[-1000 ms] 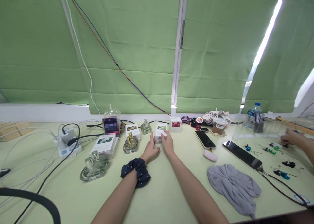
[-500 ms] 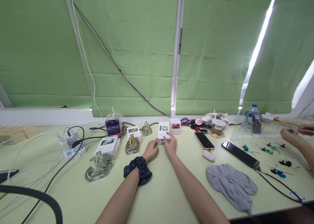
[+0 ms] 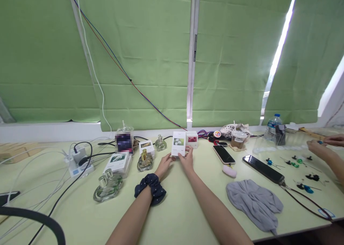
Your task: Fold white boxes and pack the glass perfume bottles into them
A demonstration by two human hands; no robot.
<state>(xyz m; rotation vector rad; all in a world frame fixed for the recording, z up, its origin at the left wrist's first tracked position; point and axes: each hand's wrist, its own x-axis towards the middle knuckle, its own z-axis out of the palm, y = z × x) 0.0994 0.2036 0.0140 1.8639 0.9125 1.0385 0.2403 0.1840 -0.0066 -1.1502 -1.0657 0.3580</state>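
A small white box [image 3: 178, 143] with a green flower picture stands upright on the pale green table [image 3: 182, 209], tilted up between both my hands. My left hand [image 3: 164, 165], a dark dotted scrunchie [image 3: 150, 188] on its wrist, grips the box's lower left edge. My right hand [image 3: 186, 159] holds its lower right side, fingers wrapped round. A white box with a red picture [image 3: 192, 139] sits just behind to the right. Perfume bottles [image 3: 145, 160] and more white boxes [image 3: 118, 161] lie to the left.
A power strip [image 3: 77, 161] with cables lies far left. Two phones [image 3: 224, 153] [image 3: 264, 168], a pink item [image 3: 229, 171] and a grey cloth [image 3: 254, 201] lie right. Another person's hands [image 3: 319, 148] work over small coloured parts [image 3: 295, 162] at far right. A water bottle [image 3: 272, 125] stands behind.
The white box has been raised from lying flat to standing upright between my hands. The view has shifted slightly.
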